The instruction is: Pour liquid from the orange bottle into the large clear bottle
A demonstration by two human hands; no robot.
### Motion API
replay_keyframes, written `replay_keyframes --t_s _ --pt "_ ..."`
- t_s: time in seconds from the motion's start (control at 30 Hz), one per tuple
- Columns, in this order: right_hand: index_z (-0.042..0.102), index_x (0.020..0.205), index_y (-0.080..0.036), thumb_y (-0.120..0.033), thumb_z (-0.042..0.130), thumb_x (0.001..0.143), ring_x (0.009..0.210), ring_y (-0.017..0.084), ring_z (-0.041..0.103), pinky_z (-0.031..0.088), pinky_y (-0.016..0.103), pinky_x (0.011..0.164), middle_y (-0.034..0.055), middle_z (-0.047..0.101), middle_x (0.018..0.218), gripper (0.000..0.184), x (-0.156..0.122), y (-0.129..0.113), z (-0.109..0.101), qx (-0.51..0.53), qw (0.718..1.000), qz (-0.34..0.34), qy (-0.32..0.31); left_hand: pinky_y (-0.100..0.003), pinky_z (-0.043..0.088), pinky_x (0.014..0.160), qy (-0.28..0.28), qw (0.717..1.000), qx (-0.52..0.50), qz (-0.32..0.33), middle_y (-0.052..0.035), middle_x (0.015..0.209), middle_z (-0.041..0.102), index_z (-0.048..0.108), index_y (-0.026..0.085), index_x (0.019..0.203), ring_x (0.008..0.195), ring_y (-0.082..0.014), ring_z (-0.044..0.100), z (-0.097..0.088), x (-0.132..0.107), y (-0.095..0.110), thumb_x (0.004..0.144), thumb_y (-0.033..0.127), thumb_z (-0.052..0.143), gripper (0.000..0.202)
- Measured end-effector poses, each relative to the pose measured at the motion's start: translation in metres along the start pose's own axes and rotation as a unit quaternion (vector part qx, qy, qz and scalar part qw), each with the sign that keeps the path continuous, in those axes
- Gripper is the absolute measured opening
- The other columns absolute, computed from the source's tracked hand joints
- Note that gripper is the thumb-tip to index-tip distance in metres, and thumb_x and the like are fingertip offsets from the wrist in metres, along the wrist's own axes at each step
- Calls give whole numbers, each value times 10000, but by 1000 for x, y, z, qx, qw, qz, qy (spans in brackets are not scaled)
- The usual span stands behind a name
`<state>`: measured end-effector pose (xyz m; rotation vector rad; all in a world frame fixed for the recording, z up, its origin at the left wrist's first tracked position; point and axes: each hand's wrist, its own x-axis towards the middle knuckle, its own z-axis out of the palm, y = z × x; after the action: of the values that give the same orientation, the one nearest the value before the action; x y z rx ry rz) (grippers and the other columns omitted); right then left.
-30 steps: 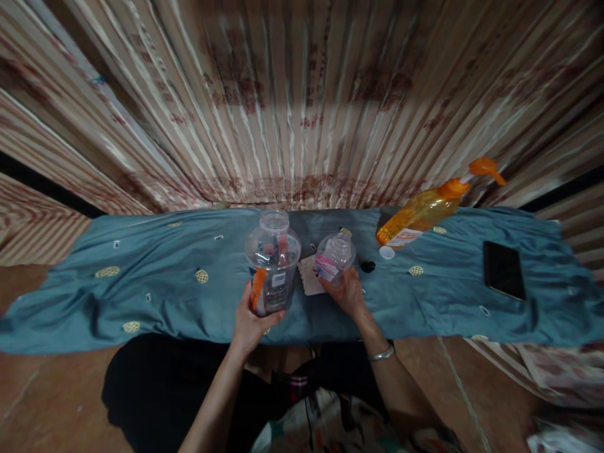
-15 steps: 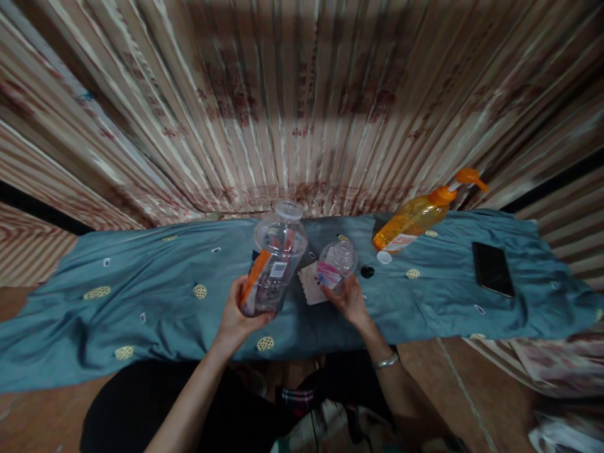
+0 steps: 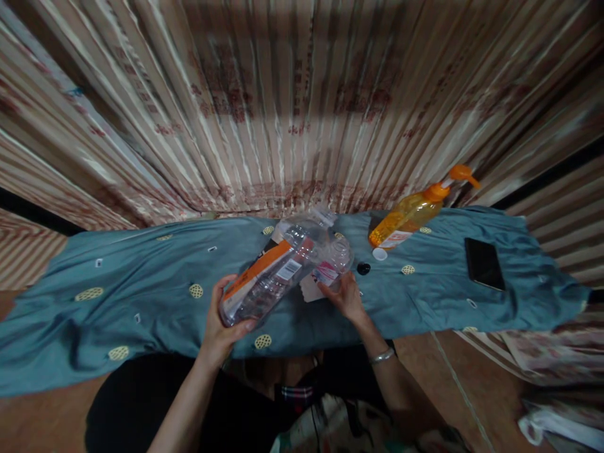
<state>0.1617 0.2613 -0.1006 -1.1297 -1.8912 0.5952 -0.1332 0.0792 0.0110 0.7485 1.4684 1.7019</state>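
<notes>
Grasping large clear bottle (image 3: 270,279) low on body with left hand (image 3: 225,318), at about 8 o'clock from bottle's middle, curling fingers round far side and laying thumb along near side. Holding bottle tilted over middle of teal cloth (image 3: 160,277), aiming apparently uncapped neck between 1 and 2 o'clock. Judging it light, looking empty; expecting thin plastic walls to be flexing and denting under hard squeeze, not shattering, and likely sliding in a loose grip. Favouring wide wrap around labelled body, or neck as stiffer spot. Noting pale card (image 3: 310,290) next, partly hidden, at about 8 o'clock from small clear bottle (image 3: 340,255). Grasping that small bottle low down with right hand (image 3: 348,296), at its 5 to 6 o'clock, bending fingers around lower side; not telling whether bottles are touching, given overlap in view. Judging small bottle very light too, tipping easily, so needing gentle steadying near base, avoiding crushing. Noting black cap (image 3: 363,268) at 3 to 4 o'clock from small bottle, white disc (image 3: 380,254) at 2 o'clock from cap, orange pump bottle (image 3: 399,223) at 1 o'clock from disc, dark phone-like slab (image 3: 484,263) at 4 o'clock from pump bottle.
</notes>
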Motion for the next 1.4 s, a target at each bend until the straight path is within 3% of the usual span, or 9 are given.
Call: replay_keyframes --t_s 0.17,0.3,0.47,0.6,0.9,1.2,1.4 --pt "844 1214 -331 -401 993 925 1196 446 868 743 693 1085 120 901 1195 333 2 -3 -1 5 1000 11 -6 -466 741 1046 0 999 -41 -15 -126 1356 909 820 260 1408 1205 -389 889 -7 3 -2 447 549 1196 1071" --pt "836 1155 -289 -460 979 944 1131 416 870 747 631 1044 97 880 1111 306 3 -7 -5 4 1000 27 -8 -554 733 1147 21 997 -73 -19 -141 1431 909 857 277 1412 1313 -436 874 -13 2 -10 529 556 1160 975" --pt "830 1138 -289 -438 1029 907 1106 408 854 754 587 977 97 851 1063 339 3 -15 -12 -3 999 43 -15 -629 753 1130 39 993 -108 -19 -110 1271 938 913 294 1279 1250 -456 894 -22 2 -14 575 552 1132 782" --pt "800 1139 -302 -363 1011 908 1090 407 858 757 621 985 106 848 1102 319 -2 -22 -14 -29 997 64 -17 -658 758 1126 37 991 -127 -23 -104 1225 940 921 296 1243 1269 -477 890 -24 2 -15 568 523 1138 745" --pt "790 1213 -290 -418 947 947 1138 412 872 773 634 1013 120 885 1171 334 -6 -29 -7 -44 997 56 -19 -642 776 1082 31 991 -127 -36 -129 1252 942 899 286 1362 1183 -456 908 -25 6 -21 563 536 1130 869" --pt "818 1225 -314 -362 975 943 1086 399 868 787 626 1004 115 887 1145 326 -1 -41 -10 -37 998 56 -16 -617 784 1059 36 993 -106 -42 -130 1242 940 910 269 1258 1172 -440 909 -27 6 -19 524 558 1136 821" --pt "829 1240 -339 -484 969 970 1098 417 860 780 684 1032 113 885 1120 336 2 -43 -13 -26 998 64 -3 -616 785 1051 45 994 -90 -33 -139 1237 937 901 255 1312 1174 -447 906 -24 3 -15 558 589 1125 855"
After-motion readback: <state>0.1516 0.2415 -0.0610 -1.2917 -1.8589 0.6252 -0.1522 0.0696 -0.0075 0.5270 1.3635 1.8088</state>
